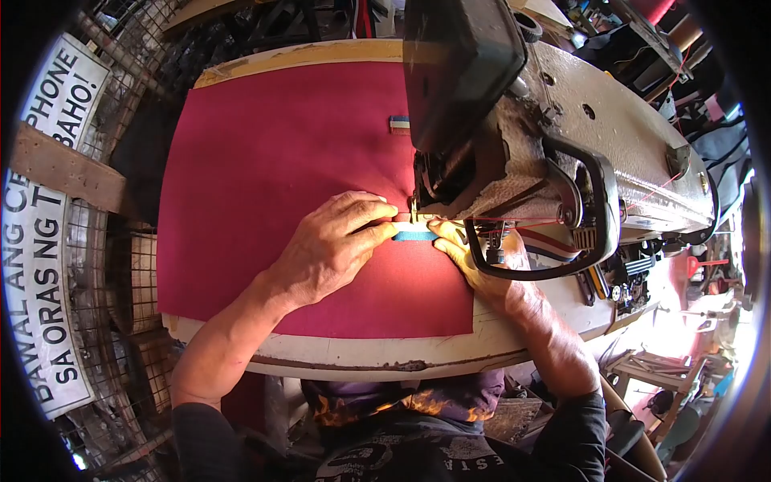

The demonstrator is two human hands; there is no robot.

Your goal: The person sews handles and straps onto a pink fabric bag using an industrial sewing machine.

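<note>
Your left grip point(337, 241), fingers flat, and right grip point(475, 259), thumb down, pressed the striped ribbon point(414, 234) at the needle point(414, 210); sewing looked barely begun.

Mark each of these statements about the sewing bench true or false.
1. The fabric spread on the table is red. True.
2. The left hand rests clear of the striped ribbon. False: its fingertips press on the ribbon beside the needle.
3. The right hand touches the ribbon's right end, beneath the sewing machine. True.
4. The sewing machine is bright green. False: it is worn cream with black parts.
</note>
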